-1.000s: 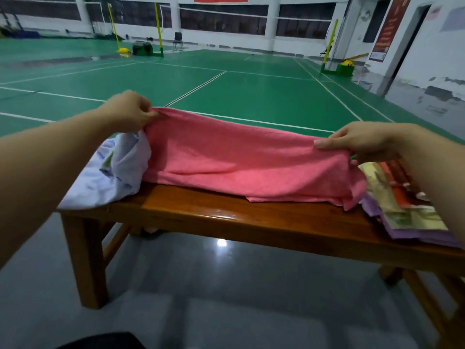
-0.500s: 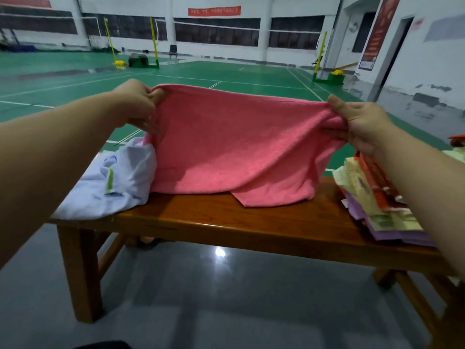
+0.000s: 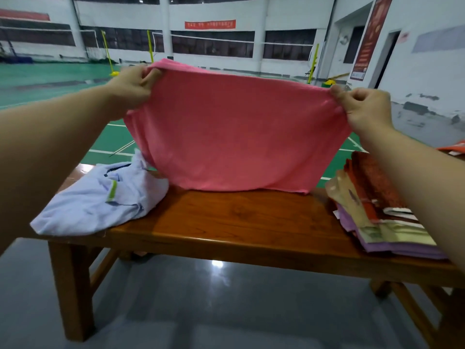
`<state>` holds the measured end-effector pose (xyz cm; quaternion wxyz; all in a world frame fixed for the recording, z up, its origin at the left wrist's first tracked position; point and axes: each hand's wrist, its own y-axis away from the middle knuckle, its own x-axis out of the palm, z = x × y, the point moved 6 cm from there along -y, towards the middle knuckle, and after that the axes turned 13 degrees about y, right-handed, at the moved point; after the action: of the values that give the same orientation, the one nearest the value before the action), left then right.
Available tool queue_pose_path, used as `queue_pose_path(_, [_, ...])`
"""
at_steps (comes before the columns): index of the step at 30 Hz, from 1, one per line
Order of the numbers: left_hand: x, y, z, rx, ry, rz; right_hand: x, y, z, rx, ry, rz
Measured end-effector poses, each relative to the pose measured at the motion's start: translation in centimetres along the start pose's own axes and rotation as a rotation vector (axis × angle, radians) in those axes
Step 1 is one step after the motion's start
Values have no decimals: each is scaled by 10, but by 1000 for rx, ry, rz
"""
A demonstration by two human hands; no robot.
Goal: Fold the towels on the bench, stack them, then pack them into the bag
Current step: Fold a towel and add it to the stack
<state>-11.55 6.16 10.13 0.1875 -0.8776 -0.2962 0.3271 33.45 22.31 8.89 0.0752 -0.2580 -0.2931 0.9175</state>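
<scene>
At the left end of the wooden bench point(image 3: 226, 222) lies a crumpled pale blue garment point(image 3: 100, 205) with a green stripe and dark trim, hanging slightly over the near edge. Just above it, the left hand point(image 3: 130, 88) pinches the upper left corner of the pink towel point(image 3: 236, 132), thumb and fingers curled round the cloth. The towel hangs spread between both hands over the middle of the bench, its top edge sagging a little, its lower hem just at the wood (whether it touches cannot be told) and its left side brushing the blue garment. It is plain pink, soft-looking, with loose folds at each gathered corner. The right hand point(image 3: 362, 107) grips the upper right corner the same way. Below the right forearm sits a stack of folded towels point(image 3: 377, 210), red, cream and lilac, partly hidden by that arm.
</scene>
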Motion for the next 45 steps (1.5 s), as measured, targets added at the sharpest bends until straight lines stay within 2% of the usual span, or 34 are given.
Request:
queue_pose_path(3, [-21, -1, 4, 11, -141, -57, -1, 2, 5, -69, 27, -15])
queue_pose_path(6, [-31, 8, 10, -43, -171, -10, 3, 8, 11, -192, 80, -22])
queue_pose_path(10, [-40, 20, 13, -86, -189, 32, 12, 12, 21, -249, 135, 30])
queue_pose_path(14, [-43, 45, 54, -225, -323, 182, 35, 41, 11, -286, 251, 234])
queue_pose_path(17, [-38, 89, 93, -314, -354, 350, 50, 83, -12, -302, 320, 328])
queue_pose_path(19, [-37, 117, 107, -290, -392, 362, 57, 110, -30, -297, 399, 368])
queue_pose_path(21, [-36, 142, 108, -304, -325, 363, 62, 133, -45, -311, 510, 375])
queue_pose_path(24, [-34, 158, 104, -149, -416, 483, 65, 155, -55, -407, 664, 399])
queue_pose_path(25, [-36, 161, 107, -152, -461, 515, 66, 161, -57, -438, 706, 429])
queue_pose_path(28, [-45, 160, 107, -150, -509, 528, 67, 172, -58, -514, 801, 547])
queue_pose_path(33, [-60, 165, 116, -520, -487, 663, 59, 181, -46, -420, 795, 882])
queue_pose_path(34, [-60, 167, 120, -666, -373, 587, 54, 184, -44, -374, 789, 980])
queue_pose_path(36, [-57, 170, 124, -697, -553, 677, 42, 193, -44, -193, 707, 1198])
queue_pose_path(37, [-58, 172, 117, -735, -740, 770, 36, 197, -43, -124, 664, 1283])
queue_pose_path(38, [-52, 177, 113, -692, -873, 930, 32, 195, -40, -90, 631, 1306])
queue_pose_path(39, [-45, 181, 108, -713, -944, 983, 29, 186, -38, -76, 611, 1257])
queue_pose_path(40, [-34, 179, 102, -734, -956, 970, 29, 174, -36, -61, 584, 1158])
queue_pose_path(42, [5, 169, 73, -635, -947, 933, 34, 143, -36, -28, 497, 893])
queue_pose_path(43, [33, 164, 55, -550, -885, 925, 38, 130, -40, 14, 431, 794])
queue_pose_path(45, [99, 159, 9, -360, -618, 870, 54, 111, -51, 116, 335, 699])
